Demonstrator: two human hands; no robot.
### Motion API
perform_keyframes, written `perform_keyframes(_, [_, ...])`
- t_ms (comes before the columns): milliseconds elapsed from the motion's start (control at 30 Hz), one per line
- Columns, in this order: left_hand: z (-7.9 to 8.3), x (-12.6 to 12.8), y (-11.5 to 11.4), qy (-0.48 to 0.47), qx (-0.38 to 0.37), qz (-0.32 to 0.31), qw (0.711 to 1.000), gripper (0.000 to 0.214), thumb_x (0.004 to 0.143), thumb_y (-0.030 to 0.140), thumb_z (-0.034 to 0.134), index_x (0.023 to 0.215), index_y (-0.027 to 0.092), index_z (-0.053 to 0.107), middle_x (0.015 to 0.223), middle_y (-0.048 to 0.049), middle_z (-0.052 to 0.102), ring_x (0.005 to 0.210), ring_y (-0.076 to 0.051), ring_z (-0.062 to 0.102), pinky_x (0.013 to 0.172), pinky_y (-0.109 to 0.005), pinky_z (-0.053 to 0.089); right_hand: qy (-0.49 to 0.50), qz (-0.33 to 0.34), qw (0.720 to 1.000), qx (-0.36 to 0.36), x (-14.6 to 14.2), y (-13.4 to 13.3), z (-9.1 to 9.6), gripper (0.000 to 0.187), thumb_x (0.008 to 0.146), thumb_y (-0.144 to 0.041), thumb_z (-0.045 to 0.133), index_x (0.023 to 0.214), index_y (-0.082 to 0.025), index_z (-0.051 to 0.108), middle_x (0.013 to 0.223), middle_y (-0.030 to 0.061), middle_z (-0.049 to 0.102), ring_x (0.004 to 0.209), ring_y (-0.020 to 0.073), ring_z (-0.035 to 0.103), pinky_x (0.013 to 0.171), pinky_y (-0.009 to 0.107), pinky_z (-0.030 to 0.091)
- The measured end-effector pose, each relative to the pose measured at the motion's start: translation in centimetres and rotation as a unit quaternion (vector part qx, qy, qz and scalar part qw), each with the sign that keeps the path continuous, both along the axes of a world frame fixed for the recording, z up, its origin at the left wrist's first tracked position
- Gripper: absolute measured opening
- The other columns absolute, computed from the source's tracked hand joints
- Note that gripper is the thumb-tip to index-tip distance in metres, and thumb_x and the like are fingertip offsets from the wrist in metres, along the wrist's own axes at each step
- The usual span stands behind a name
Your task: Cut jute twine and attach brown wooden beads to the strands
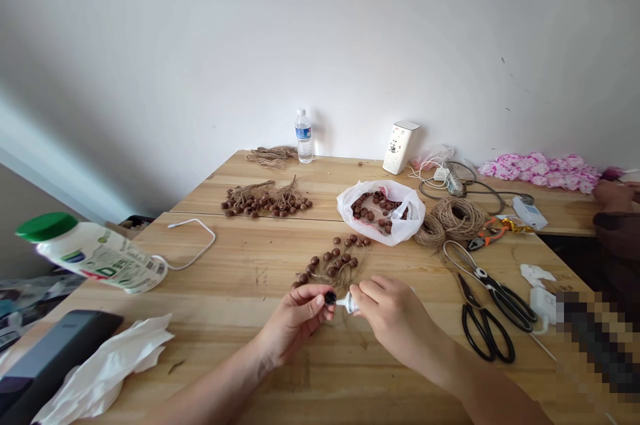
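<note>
Between its thumb and fingers my left hand [299, 310] pinches a small brown nut-like shell [330, 298], its dark hollow facing right. My right hand [387, 308] is closed round a small white tube with a pointed nozzle [349, 303], which looks like a glue tube. The nozzle tip is at the shell's opening; whether they touch I cannot tell. Just beyond both hands lie several round brown balls on twine [333, 270]. A white plastic bag [415, 218] farther back holds more brown balls.
Twine-tied ball bundles [267, 202] lie at back left, near a water bottle [304, 138]. Twine rolls [457, 217], pliers [487, 235] and scissors [500, 292] are at right. A green-lidded bottle [110, 255] and tissue [105, 368] are left. Another person's hand [615, 193] shows far right.
</note>
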State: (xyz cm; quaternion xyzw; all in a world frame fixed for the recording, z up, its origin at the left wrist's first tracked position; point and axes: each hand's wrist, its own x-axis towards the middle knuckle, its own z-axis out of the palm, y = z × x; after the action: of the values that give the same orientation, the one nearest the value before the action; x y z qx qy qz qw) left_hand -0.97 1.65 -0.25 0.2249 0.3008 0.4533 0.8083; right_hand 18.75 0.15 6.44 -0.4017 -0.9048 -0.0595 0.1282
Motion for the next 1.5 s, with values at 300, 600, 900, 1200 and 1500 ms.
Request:
perform_keyframes(300, [0.16,0.03,-0.04,0.002,0.004,-0.005,1.0,0.024,0.06,0.021,0.084,0.082,0.015,0.075,0.07,-0.006,0.073,0.062,-0.012,0.065,0.066,-0.024,0.052,-0.002,0.008,1.0,0.002,-0.04,-0.06,0.14,0.015,0.087,-0.004,0.049,0.088,-0.014,0.059,0.073,0.003,0.057,0.069,0.0165,0.048,0.058,0.029,0.032])
perform_keyframes(600, [0.02,-0.03,0.02,0.004,0.009,-0.012,1.0,0.024,0.061,0.021,0.084,0.083,0.014,0.075,0.07,-0.0063,0.073,0.064,-0.013,0.066,0.067,-0.024,0.051,0.001,-0.001,1.0,0.006,-0.03,-0.12,0.24,0.017,0.087,-0.003,0.047,0.08,-0.015,0.058,0.071,0.0027,0.056,0.068,0.0162,0.048,0.057,0.03,0.029])
perform_keyframes(900, [-0.17,-0.11,-0.16,0.001,0.008,-0.004,1.0,0.024,0.061,0.02,0.084,0.082,0.015,0.075,0.07,-0.0057,0.073,0.062,-0.011,0.065,0.065,-0.021,0.05,0.0,0.0,1.0,0.01,-0.17,-0.2,0.3,0.02,0.085,-0.002,0.045,0.076,-0.015,0.057,0.07,0.0029,0.055,0.066,0.0157,0.046,0.057,0.03,0.029])
perform_keyframes(1200, [-0.15,0.05,0.0,-0.003,-0.001,-0.002,1.0,0.025,0.058,0.019,0.085,0.081,0.014,0.076,0.07,-0.0055,0.073,0.061,-0.011,0.064,0.063,-0.02,0.05,-0.005,-0.001,1.0,0.02,-0.14,-0.25,0.31,0.018,0.084,-0.002,0.048,0.077,-0.015,0.057,0.07,0.0026,0.055,0.067,0.0162,0.046,0.057,0.03,0.029])
perform_keyframes(1500, [-0.09,0.01,-0.11,-0.002,0.003,-0.004,1.0,0.025,0.059,0.019,0.085,0.081,0.015,0.076,0.071,-0.0058,0.073,0.062,-0.011,0.065,0.064,-0.02,0.051,-0.004,-0.002,0.999,0.037,-0.27,-0.26,0.57,0.02,0.084,-0.001,0.046,0.076,-0.016,0.057,0.068,0.0024,0.054,0.065,0.016,0.046,0.056,0.03,0.028])
